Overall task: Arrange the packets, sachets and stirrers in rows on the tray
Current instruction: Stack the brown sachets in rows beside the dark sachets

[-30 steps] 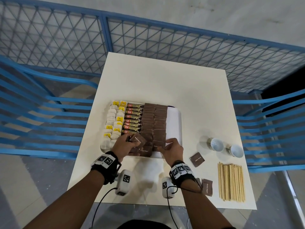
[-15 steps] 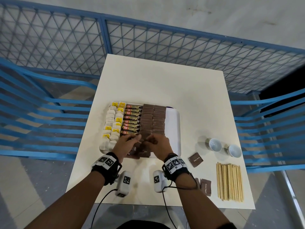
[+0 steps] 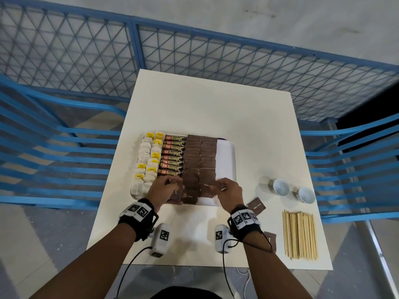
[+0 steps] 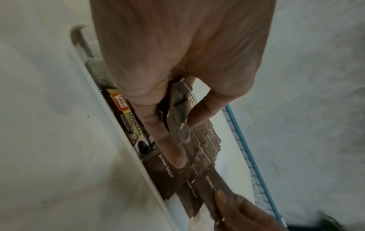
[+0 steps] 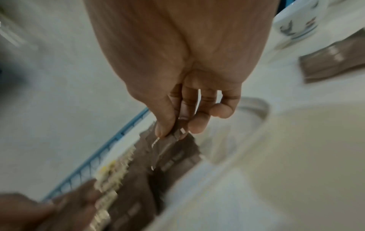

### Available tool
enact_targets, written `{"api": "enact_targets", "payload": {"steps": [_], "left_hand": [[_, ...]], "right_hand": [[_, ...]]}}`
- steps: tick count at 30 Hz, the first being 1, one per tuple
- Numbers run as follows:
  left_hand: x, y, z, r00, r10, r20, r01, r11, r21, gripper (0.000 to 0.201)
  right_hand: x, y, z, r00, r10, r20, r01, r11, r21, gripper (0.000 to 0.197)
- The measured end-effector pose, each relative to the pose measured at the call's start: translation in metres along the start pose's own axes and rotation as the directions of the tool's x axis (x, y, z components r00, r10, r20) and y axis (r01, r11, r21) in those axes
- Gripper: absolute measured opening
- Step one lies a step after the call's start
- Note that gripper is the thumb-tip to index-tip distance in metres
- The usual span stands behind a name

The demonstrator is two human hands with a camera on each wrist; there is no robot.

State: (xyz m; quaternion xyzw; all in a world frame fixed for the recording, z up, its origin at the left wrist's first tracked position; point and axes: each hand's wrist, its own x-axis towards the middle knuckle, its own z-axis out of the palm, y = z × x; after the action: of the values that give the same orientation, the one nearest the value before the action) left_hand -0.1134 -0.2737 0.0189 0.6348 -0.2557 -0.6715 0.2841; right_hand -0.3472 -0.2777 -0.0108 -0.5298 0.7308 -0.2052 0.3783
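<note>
Fingers (image 5: 164, 125) pinching brown sachet (image 5: 173, 150)

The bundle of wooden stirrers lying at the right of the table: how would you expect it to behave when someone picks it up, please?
The wooden stirrers look thin and flat, so each is probably light and fairly stiff. They lie loose side by side with no band visible, so a grab would likely scatter some. Being flat, they should slide rather than roll on the table.

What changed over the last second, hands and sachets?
The right hand swung left to meet the left hand, then came back right pinching one brown sugar sachet above the tray. The left hand stayed put, gripping its stack of sachets. Stirrers, cups and the loose sachet unchanged.
</note>
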Motion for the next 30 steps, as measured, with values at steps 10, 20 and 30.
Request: {"api": "enact_targets", "payload": {"steps": [10, 20, 30], "left_hand": [[-0.001, -0.008, -0.006, 1.000, 0.019, 0.005, -0.019, 1.000, -0.023, 0.033], [-0.002, -0.007, -0.006, 1.000, 0.020, 0.012, -0.019, 0.997, -0.072, 0.031], [0.001, -0.010, -0.007, 0.999, 0.022, 0.030, -0.020, 0.998, -0.061, 0.034]], "right_hand": [[-0.008, 0.012, 0.021, 0.997, 0.078, 0.006, -0.078, 0.996, -0.031, 0.020], [-0.016, 0.011, 0.022, 0.989, 0.142, -0.048, -0.144, 0.989, -0.026, 0.034], [-0.012, 0.010, 0.029, 0.987, 0.135, -0.083, -0.137, 0.991, -0.010, 0.035]]}}
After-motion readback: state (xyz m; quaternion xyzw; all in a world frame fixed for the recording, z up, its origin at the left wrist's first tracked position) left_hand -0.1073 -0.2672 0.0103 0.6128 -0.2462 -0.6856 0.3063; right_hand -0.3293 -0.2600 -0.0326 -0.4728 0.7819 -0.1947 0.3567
